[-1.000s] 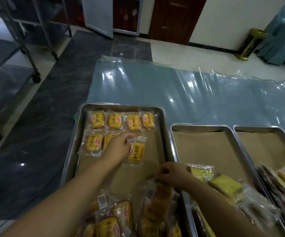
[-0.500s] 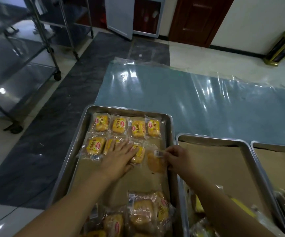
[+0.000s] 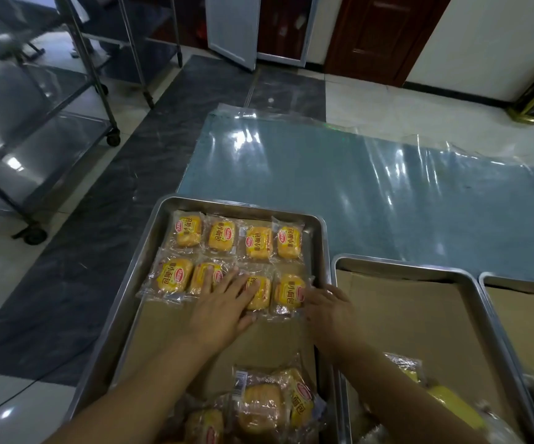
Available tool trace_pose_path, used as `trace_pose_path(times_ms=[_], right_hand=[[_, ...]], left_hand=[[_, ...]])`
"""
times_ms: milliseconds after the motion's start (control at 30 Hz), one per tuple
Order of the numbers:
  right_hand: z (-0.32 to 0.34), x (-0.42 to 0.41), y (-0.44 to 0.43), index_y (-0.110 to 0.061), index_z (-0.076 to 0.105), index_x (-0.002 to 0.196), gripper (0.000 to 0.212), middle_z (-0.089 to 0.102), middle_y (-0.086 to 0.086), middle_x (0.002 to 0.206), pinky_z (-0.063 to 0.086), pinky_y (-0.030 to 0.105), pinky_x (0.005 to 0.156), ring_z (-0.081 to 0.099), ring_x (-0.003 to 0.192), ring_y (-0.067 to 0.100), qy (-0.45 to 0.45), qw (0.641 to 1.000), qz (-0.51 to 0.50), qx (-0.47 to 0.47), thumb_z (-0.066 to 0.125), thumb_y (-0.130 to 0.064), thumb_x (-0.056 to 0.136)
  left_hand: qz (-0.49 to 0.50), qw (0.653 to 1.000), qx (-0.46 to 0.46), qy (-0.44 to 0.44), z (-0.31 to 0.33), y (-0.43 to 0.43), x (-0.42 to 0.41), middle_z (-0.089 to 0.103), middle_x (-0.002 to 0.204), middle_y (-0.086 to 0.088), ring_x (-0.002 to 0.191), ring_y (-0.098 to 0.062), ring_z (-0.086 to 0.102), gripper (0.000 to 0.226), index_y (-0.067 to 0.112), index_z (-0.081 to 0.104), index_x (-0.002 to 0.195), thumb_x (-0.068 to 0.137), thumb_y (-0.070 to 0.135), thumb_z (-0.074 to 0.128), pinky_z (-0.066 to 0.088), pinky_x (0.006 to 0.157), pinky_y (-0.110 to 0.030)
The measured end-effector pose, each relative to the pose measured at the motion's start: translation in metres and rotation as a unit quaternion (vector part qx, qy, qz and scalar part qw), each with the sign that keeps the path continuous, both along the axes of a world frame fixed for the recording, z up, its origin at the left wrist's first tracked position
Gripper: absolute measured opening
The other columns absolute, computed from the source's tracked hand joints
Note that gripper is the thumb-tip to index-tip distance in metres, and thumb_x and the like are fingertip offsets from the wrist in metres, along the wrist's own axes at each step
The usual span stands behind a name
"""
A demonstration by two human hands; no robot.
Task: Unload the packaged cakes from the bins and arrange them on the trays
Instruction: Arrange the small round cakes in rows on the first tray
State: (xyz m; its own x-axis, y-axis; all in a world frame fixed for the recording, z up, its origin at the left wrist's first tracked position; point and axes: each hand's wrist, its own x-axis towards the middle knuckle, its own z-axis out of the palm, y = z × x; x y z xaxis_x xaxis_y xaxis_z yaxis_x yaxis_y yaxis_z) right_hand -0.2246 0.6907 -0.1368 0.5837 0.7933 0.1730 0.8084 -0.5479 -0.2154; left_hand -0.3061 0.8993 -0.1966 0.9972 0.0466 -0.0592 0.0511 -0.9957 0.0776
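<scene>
While the left hand [image 3: 224,304] lies flat, fingers spread, on second-row packaged cakes [image 3: 263,298] in the leftmost tray [image 3: 243,207], the right hand [image 3: 328,307] touches the end packet [image 3: 288,293] (whether it pinches, I cannot tell).

Wrapper print we read
We read red 小面包 on the yellow label of each packaged cake [image 3: 287,289]; lettering in its red oval logo [image 3: 300,293] is too blurred.

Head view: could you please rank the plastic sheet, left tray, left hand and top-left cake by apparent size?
plastic sheet and left tray: about alike; the tray is nearer
left hand
top-left cake
</scene>
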Motion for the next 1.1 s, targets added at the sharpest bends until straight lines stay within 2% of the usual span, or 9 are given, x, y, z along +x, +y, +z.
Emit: trace_pose_path(times_ms=[100, 167, 233, 267, 467, 633, 800, 1000, 1100], right_hand=[[-0.009, -0.004, 0.009, -0.014, 0.068, 0.105, 0.033, 0.067, 0.007, 0.114, 0.045, 0.038, 0.097, 0.061, 0.111, 0.025, 0.014, 0.997, -0.076, -0.029, 0.077, -0.016, 0.074], [-0.023, -0.012, 0.015, -0.015, 0.035, 0.143, 0.051, 0.031, 0.01, 0.151, 0.015, 0.041, 0.116, 0.021, 0.142, 0.029, 0.053, 0.99, -0.087, -0.094, 0.051, -0.025, 0.095], [-0.038, -0.019, 0.019, -0.021, -0.004, 0.148, 0.061, -0.007, 0.009, 0.157, -0.01, 0.041, 0.114, -0.018, 0.141, 0.03, 0.06, 0.982, -0.085, -0.156, 0.032, -0.032, 0.101], [-0.043, -0.021, 0.021, -0.022, -0.014, 0.145, 0.063, -0.017, 0.009, 0.155, -0.014, 0.042, 0.111, -0.026, 0.137, 0.031, 0.061, 0.979, -0.087, -0.176, 0.029, -0.035, 0.101], [-0.048, -0.012, 0.038, -0.02, -0.018, 0.146, 0.072, -0.03, 0.011, 0.147, -0.008, 0.041, 0.111, -0.027, 0.137, 0.032, 0.102, 0.969, -0.12, -0.192, 0.03, -0.044, 0.099], [-0.043, 0.0, 0.041, -0.018, -0.011, 0.148, 0.066, -0.019, 0.014, 0.155, -0.007, 0.044, 0.113, -0.02, 0.141, 0.033, 0.066, 0.968, -0.104, -0.22, 0.032, -0.034, 0.1], [-0.038, -0.004, 0.044, -0.023, -0.009, 0.149, 0.069, -0.012, 0.012, 0.157, -0.008, 0.044, 0.114, -0.017, 0.142, 0.031, 0.041, 0.977, -0.071, -0.199, 0.039, -0.027, 0.098], [-0.039, -0.011, 0.053, -0.035, -0.016, 0.145, 0.063, -0.019, 0.006, 0.156, -0.009, 0.054, 0.114, -0.025, 0.139, 0.033, 0.023, 0.967, -0.003, -0.252, 0.026, -0.045, 0.099], [-0.036, -0.012, 0.052, -0.037, -0.015, 0.145, 0.059, -0.018, 0.004, 0.156, -0.007, 0.056, 0.114, -0.024, 0.14, 0.033, 0.024, 0.963, 0.003, -0.269, 0.021, -0.048, 0.099]], left_hand=[[0.026, 1.0, -0.003, 0.0, 0.001, -0.007, -0.001, 0.023, 0.154, 0.0, 0.144, -0.021, 0.007, 0.064, 0.032, 0.013, 0.146, 0.09, 0.057, 0.032, -0.024, 0.106, -0.051], [0.034, 0.999, -0.005, -0.003, 0.002, -0.008, 0.001, 0.029, 0.152, -0.002, 0.144, -0.022, 0.01, 0.061, 0.03, 0.02, 0.146, 0.091, 0.052, 0.038, -0.021, 0.107, -0.052], [0.044, 0.999, 0.003, -0.008, 0.0, -0.009, 0.003, 0.023, 0.155, -0.003, 0.143, -0.022, -0.004, 0.059, 0.031, 0.016, 0.146, 0.093, 0.049, 0.036, -0.024, 0.106, -0.053], [0.052, 0.999, 0.009, -0.006, -0.001, -0.01, 0.004, 0.015, 0.156, -0.002, 0.141, -0.022, -0.012, 0.06, 0.033, 0.008, 0.146, 0.094, 0.049, 0.032, -0.027, 0.104, -0.054], [0.065, 0.998, 0.022, 0.012, -0.006, -0.013, 0.006, -0.009, 0.155, -0.001, 0.136, -0.025, -0.024, 0.07, 0.032, -0.018, 0.14, 0.089, 0.061, 0.021, -0.028, 0.1, -0.061], [0.056, 0.998, -0.011, 0.019, 0.005, -0.009, 0.011, -0.012, 0.157, -0.004, 0.138, -0.019, -0.024, 0.081, 0.029, -0.01, 0.147, 0.086, 0.065, 0.029, -0.028, 0.102, -0.058], [0.145, 0.989, 0.012, -0.029, 0.016, 0.015, -0.009, 0.008, 0.157, 0.0, 0.142, -0.023, -0.013, 0.078, 0.031, 0.005, 0.148, 0.081, 0.072, 0.005, -0.018, 0.109, -0.058], [0.22, 0.975, -0.023, 0.029, 0.004, 0.04, -0.023, -0.011, 0.156, -0.006, 0.138, -0.028, -0.021, 0.078, 0.034, -0.017, 0.141, 0.077, 0.076, -0.001, -0.012, 0.106, -0.063], [0.215, 0.976, -0.028, 0.028, -0.002, 0.039, -0.022, -0.011, 0.156, -0.005, 0.138, -0.029, -0.02, 0.081, 0.036, -0.013, 0.144, 0.074, 0.078, -0.004, -0.008, 0.106, -0.062]])
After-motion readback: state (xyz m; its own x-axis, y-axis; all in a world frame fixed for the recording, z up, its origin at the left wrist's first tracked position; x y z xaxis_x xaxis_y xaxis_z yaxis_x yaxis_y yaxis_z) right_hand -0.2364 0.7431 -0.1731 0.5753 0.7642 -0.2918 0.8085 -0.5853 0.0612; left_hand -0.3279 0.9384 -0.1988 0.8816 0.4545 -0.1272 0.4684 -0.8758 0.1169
